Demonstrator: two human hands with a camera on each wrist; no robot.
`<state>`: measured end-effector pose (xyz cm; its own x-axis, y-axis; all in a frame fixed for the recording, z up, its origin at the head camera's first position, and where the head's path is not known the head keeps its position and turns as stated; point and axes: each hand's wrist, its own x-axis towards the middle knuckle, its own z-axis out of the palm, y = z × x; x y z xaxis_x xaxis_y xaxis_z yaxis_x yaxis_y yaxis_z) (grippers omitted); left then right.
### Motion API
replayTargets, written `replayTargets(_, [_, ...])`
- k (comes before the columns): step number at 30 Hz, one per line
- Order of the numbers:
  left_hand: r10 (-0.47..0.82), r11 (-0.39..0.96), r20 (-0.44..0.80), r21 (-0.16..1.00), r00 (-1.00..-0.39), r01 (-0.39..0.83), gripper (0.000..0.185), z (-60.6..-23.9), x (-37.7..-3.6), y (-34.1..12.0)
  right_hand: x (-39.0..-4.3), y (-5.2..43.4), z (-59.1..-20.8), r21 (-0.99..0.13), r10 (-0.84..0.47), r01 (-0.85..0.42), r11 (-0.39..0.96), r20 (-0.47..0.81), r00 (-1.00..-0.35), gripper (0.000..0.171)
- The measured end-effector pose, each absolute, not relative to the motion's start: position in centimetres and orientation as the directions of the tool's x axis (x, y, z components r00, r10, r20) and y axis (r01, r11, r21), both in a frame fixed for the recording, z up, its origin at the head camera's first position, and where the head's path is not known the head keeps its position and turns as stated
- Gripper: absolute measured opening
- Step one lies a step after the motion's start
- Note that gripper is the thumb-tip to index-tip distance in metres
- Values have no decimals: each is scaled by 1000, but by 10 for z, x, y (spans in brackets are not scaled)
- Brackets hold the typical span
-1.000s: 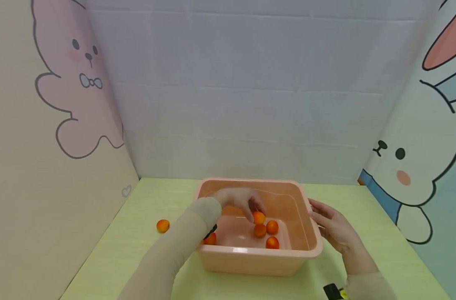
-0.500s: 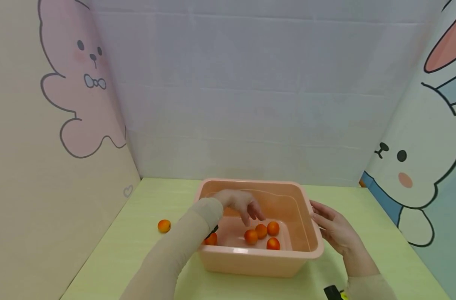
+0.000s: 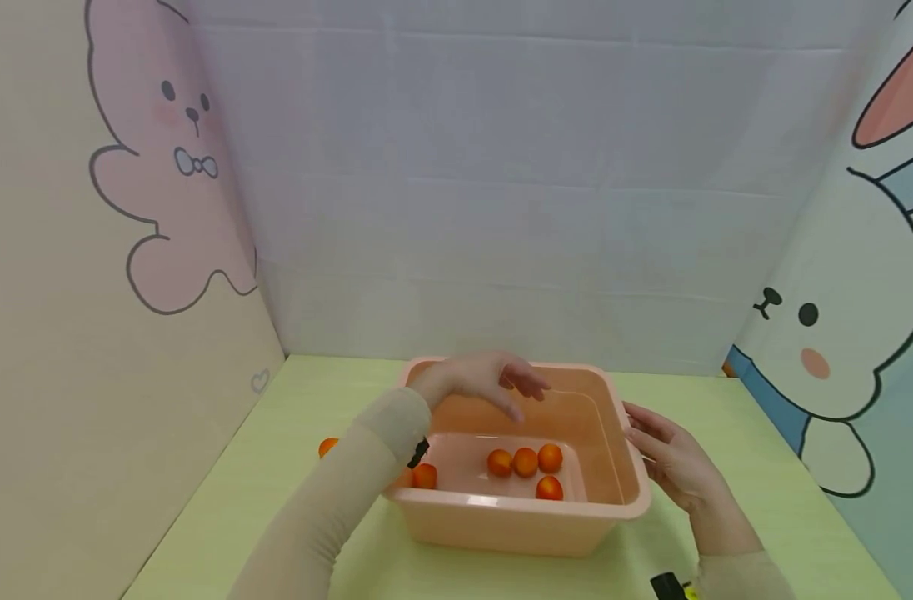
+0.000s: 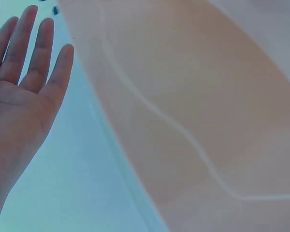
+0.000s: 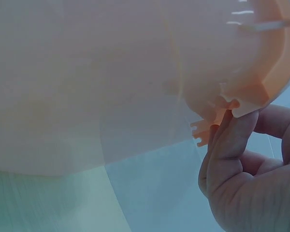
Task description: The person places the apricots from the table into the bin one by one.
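A pink plastic basin [image 3: 501, 529] stands on the table in the head view. Several small round orange fruits, whose exact kind I cannot tell, lie on its floor; one is a left-hand fruit [image 3: 499, 462], another a front fruit [image 3: 550, 488]. My left hand [image 3: 494, 379] hovers over the basin's far part, fingers spread and holding nothing; the left wrist view also shows its open palm [image 4: 24, 101]. At the basin's right side, my right hand [image 3: 674, 458] holds the rim. In the right wrist view, curled fingers [image 5: 232, 150] reach the rim's underside.
Left of the basin, one more orange fruit [image 3: 326, 447] lies on the pale green table [image 3: 202, 533], partly behind my left sleeve [image 3: 351, 483]. The sleeve also covers the basin's left side. A white back wall [image 3: 501, 208] and printed side walls enclose the table.
My left hand has let go of an orange fruit, which now lies on the basin floor. The hand has since risen, fingers spread. My right hand stays at the rim.
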<state>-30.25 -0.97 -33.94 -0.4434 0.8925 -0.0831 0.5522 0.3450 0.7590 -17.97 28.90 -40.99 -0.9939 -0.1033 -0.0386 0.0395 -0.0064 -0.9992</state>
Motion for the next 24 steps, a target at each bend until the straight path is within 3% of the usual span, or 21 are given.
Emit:
replayTargets(8, [820,351,101,688,-563,635,50,-307,-291,-33,-181,290,-410,-998,-103,58,-2,-57,-993,63])
replayTargets(14, [778,338,232,630,-584,699,46,-290,-291,-63,-181,291,-411,-998,-104,56,-12,-55,-993,62])
replayTargets(24, [671,383,300,643,-679,663,47,-294,-293,-125,-181,290,-410,-998,-98,67,-8,-66,-993,64])
